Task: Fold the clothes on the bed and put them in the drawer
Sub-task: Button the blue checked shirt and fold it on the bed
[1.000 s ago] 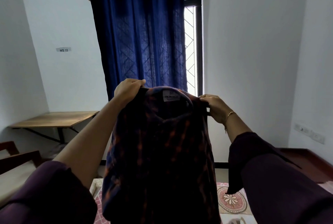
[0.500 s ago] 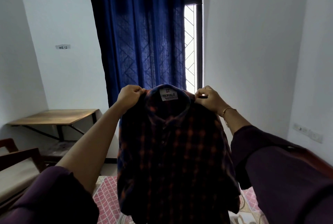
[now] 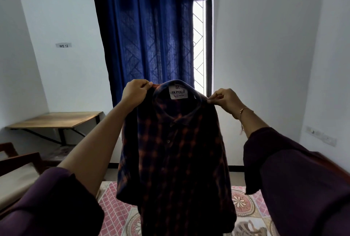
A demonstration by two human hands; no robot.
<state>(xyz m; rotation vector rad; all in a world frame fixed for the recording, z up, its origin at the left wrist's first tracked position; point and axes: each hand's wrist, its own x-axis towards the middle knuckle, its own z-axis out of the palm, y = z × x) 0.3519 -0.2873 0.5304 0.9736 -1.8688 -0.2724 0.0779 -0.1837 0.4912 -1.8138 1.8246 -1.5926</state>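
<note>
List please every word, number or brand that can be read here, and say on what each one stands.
"SKPOLO": on the white neck label inside the collar of the checked shirt, with a small logo above it.
Small lines under "SKPOLO" on that label: too small to read.
"WS 12": on a small sign on the white wall left of the blue curtain.
</note>
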